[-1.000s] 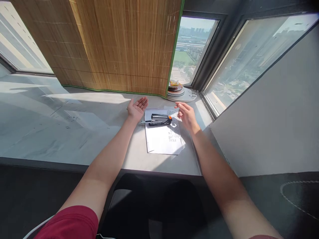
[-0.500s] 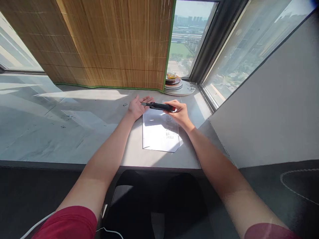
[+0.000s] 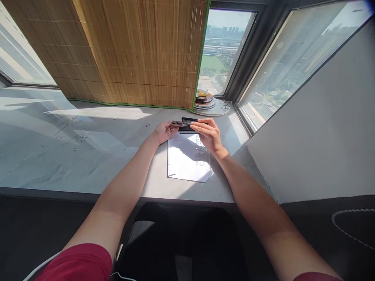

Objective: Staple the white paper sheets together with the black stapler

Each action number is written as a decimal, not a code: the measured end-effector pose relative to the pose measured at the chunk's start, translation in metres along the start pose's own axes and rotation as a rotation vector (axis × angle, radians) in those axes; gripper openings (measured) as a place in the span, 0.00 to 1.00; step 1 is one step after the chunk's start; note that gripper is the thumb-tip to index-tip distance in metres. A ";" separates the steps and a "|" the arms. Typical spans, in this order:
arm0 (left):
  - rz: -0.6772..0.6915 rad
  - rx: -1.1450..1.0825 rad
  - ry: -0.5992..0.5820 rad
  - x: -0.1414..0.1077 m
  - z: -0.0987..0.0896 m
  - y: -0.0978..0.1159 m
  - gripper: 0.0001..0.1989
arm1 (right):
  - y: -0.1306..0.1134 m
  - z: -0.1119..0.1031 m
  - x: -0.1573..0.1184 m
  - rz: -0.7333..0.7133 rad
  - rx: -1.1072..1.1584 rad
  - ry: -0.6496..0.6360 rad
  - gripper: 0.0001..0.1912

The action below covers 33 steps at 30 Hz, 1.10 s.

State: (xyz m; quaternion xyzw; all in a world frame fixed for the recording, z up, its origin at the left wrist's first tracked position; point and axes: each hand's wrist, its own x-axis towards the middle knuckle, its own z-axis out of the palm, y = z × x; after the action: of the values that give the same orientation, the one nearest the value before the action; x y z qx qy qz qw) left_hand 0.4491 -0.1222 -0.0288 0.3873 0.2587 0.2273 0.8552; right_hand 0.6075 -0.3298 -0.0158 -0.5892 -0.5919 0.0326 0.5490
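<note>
Head view: black stapler (image 3: 187,125) held off the counter (image 3: 102,148), above the far edge of a sheet of paper (image 3: 187,160). Left hand (image 3: 163,132) pinching its metal end, fingers curled. Right hand (image 3: 208,134) closed over its body. Stacked plates (image 3: 211,106) at the far right corner.

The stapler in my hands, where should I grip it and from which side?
Best guess: take the stapler by its black body, the wider right-hand part, coming from above as the right hand does. It lies roughly level above the paper, long axis left to right, so fingers can wrap across it. The left hand steadies the thin metal end.
</note>
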 end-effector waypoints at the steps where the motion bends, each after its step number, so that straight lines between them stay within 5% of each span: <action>1: -0.001 -0.008 0.012 0.000 0.000 0.000 0.19 | -0.001 0.000 0.000 0.009 -0.007 -0.002 0.11; 8: -0.006 -0.016 0.001 -0.003 0.000 0.000 0.20 | -0.001 0.000 0.001 0.038 -0.052 0.065 0.10; 14: 0.031 -0.012 -0.078 -0.004 0.000 0.002 0.23 | 0.003 -0.003 -0.002 0.155 0.031 0.259 0.16; 20: 0.155 0.010 -0.086 -0.008 0.009 0.002 0.18 | 0.010 -0.006 -0.002 0.315 0.245 -0.132 0.18; 24: 0.180 0.134 -0.088 -0.012 0.013 -0.001 0.10 | 0.007 -0.004 -0.001 0.332 0.230 -0.277 0.20; 27: 0.222 0.312 -0.103 -0.013 0.012 -0.006 0.14 | 0.005 -0.004 0.000 0.333 0.233 -0.382 0.20; 33: 0.468 0.548 -0.133 -0.006 0.006 -0.012 0.29 | -0.003 -0.004 0.001 0.225 0.278 -0.285 0.25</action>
State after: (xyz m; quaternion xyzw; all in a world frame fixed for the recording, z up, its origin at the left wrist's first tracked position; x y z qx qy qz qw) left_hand 0.4508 -0.1359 -0.0332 0.6649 0.1581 0.3134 0.6594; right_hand 0.6087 -0.3329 -0.0114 -0.5595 -0.5839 0.2577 0.5289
